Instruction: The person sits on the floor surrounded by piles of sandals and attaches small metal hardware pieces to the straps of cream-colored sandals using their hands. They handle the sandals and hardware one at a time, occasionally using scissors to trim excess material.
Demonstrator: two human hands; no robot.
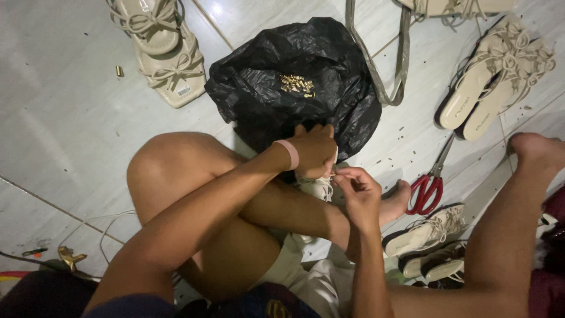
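**Hands at a cream sandal, seated on a tiled floor**

The right hand (360,191) has thumb and forefinger pinched narrowly together on something thin and pale at the tips; what it is cannot be told. The remaining fingers curl inward. The left hand (315,150), a pink band (289,154) at its wrist, is closed over the top of a cream strappy sandal with thin cord lacing (316,187), gripping it. The sandal sits between the two hands, above the person's crossed legs; most of it is hidden, so its long axis cannot be told.

Just beyond the left hand lies a crumpled, glossy black plastic bag (294,88), with a small heap of short brass-coloured metal pieces (297,85) on top. Red-handled scissors (428,185) lie on the pale, smooth floor tiles (65,118) to the right, blades pointing away from the person. Further cream flat sandals lie in pairs at upper left (165,53), upper right (494,82) and lower right (426,232).
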